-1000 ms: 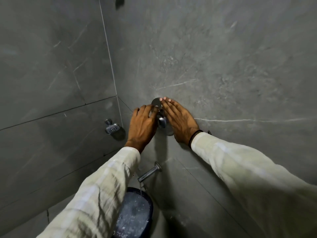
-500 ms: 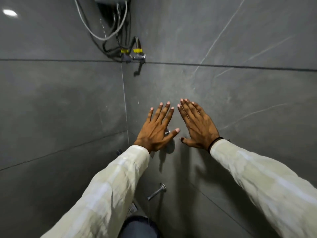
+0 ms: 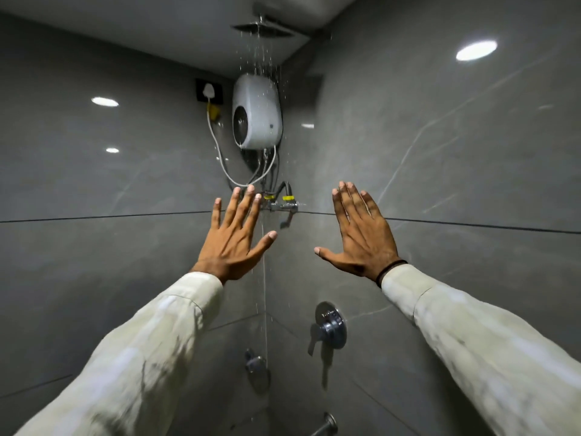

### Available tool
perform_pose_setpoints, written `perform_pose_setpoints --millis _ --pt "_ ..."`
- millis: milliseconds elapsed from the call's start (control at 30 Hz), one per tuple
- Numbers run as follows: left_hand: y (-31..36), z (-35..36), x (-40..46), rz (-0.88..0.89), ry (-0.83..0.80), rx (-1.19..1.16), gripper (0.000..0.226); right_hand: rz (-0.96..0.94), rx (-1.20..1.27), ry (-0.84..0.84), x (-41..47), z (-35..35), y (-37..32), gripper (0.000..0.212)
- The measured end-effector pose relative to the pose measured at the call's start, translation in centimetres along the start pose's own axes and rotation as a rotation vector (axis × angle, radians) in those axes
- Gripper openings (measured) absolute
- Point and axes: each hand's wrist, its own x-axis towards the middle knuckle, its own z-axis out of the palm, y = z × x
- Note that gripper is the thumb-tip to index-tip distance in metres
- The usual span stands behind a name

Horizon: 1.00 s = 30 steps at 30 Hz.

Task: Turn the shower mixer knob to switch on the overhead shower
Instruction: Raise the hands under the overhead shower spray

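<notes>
The chrome shower mixer knob (image 3: 330,325) sits on the right grey wall, low in the head view, with nothing touching it. The overhead shower head (image 3: 262,28) hangs from the ceiling at the top, and water drops fall from it down the corner. My left hand (image 3: 234,240) is raised, fingers spread, empty, well above and left of the knob. My right hand (image 3: 361,237) is raised too, fingers apart, empty, above the knob, with a dark band at the wrist.
A white water heater (image 3: 256,111) is mounted in the corner with hoses running to valves with yellow handles (image 3: 283,202). A wall plug (image 3: 209,91) sits left of it. A small chrome fitting (image 3: 256,365) and a tap spout (image 3: 327,426) lie below.
Both hands have left the knob and risen, spreading apart with open fingers. The view tilted upward, bringing the heater and shower head into sight, with water falling.
</notes>
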Motion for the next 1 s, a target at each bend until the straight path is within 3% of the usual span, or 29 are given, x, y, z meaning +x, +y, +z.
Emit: perform_pose_setpoints --millis 400,1000 --pt "-4.1 -6.6 -1.8 -0.077 -0.001 0.077 0.092 0.000 -0.019 0.069 1.8 -5.3 -2.3 0.123" --pt "-4.5 -8.2 -1.7 -0.094 0.007 0.125 0.091 -0.003 -0.028 0.085 2.7 -6.2 -2.2 0.122"
